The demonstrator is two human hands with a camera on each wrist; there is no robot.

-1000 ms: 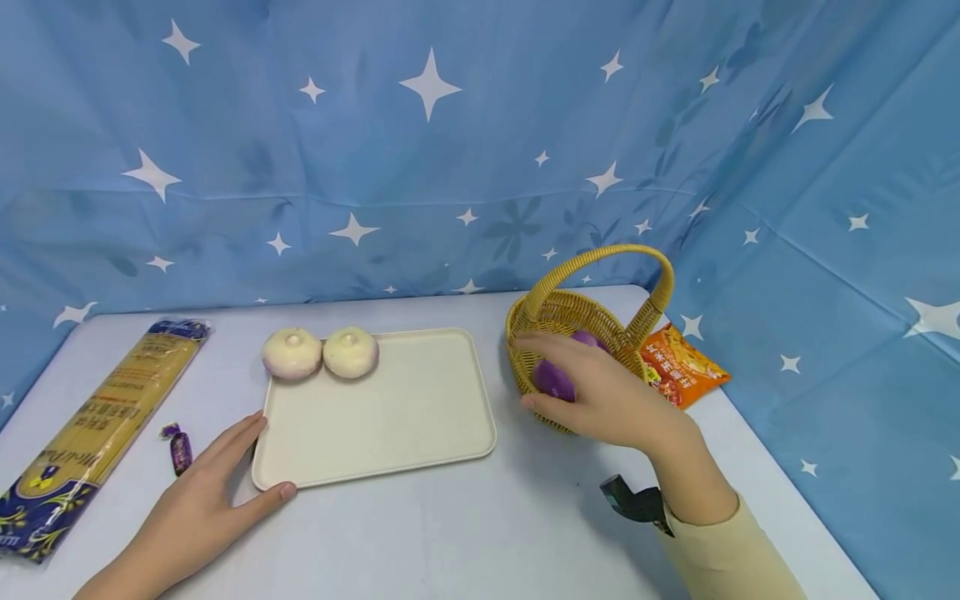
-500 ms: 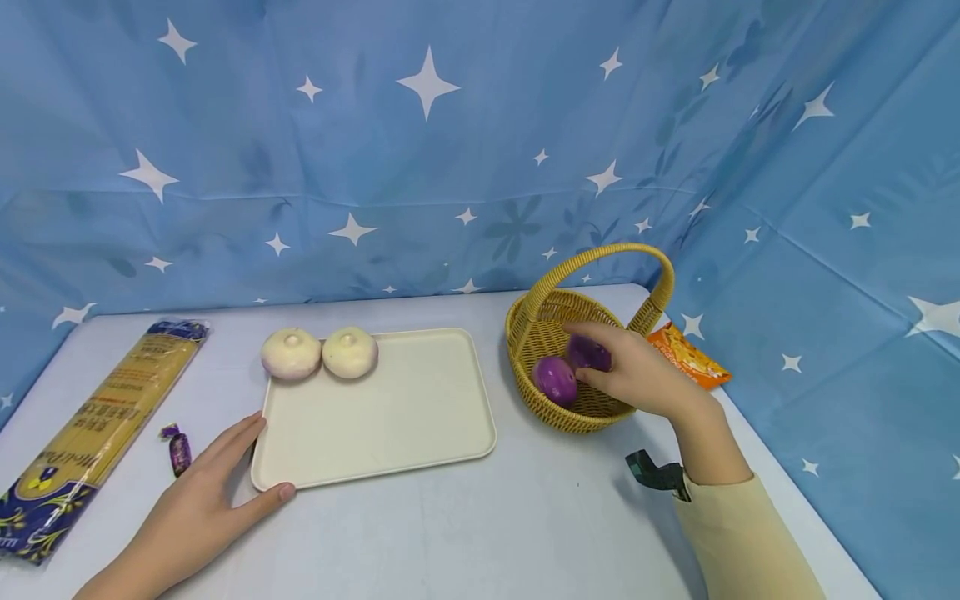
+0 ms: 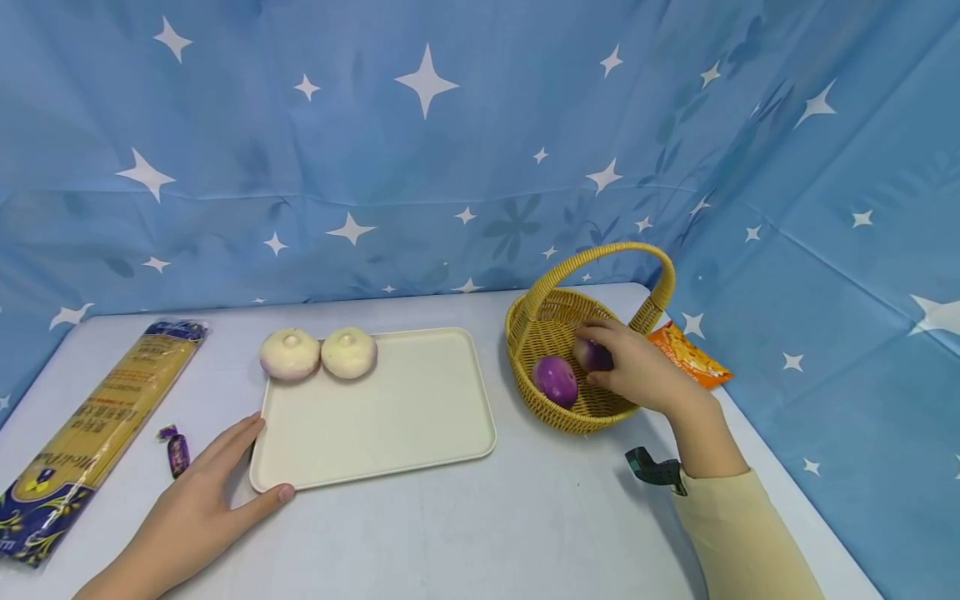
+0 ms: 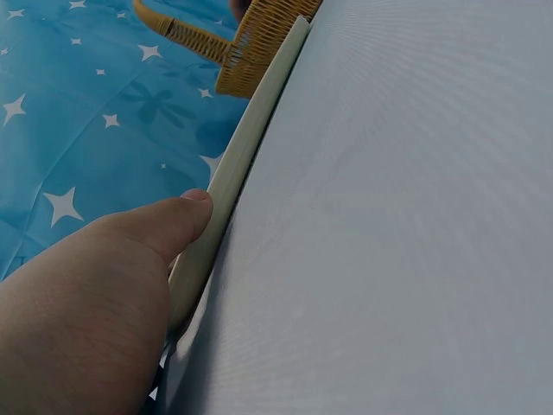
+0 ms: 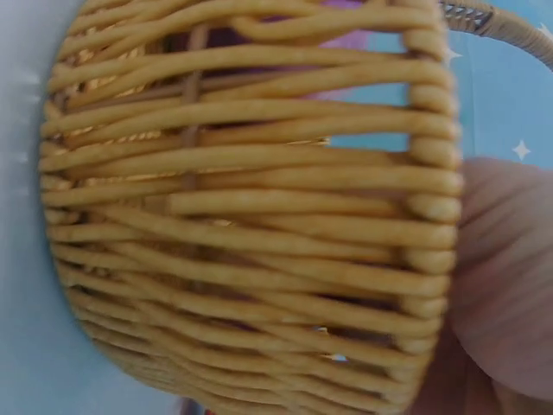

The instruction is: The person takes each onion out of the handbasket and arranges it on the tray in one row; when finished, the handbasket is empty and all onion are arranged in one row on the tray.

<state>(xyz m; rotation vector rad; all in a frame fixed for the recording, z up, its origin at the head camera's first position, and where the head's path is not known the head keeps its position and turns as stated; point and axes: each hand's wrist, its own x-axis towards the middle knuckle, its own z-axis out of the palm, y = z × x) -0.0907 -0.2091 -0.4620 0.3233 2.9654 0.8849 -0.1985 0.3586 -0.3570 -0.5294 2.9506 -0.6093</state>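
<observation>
My right hand (image 3: 648, 371) reaches into the yellow wicker basket (image 3: 551, 414), thumb and fingers around a purple onion (image 3: 592, 356). A second purple onion (image 3: 556, 381) lies beside it in the basket. In the right wrist view the woven wall (image 5: 251, 199) hides most of the hand's work. My left hand (image 3: 198, 504) rests at the left end of a cream tray (image 3: 405, 417), thumb on the near edge and fingers along the side. Two pale, purple-tinged onions, one at the tray's corner (image 3: 290, 354) and one beside it (image 3: 348, 352), sit at its far left.
A long pack of spaghetti (image 3: 105, 425) lies at the left of the white table (image 3: 480, 533). Near my left hand is a purple-wrapped candy (image 3: 177, 454). An orange snack bag (image 3: 690, 357) lies behind the basket on the right. The tall handle (image 3: 600, 254) arches over the basket.
My right hand moved right and deeper into the basket, onto the farther onion, which has since turned slightly and shows a paler side. The left hand stays at the tray.
</observation>
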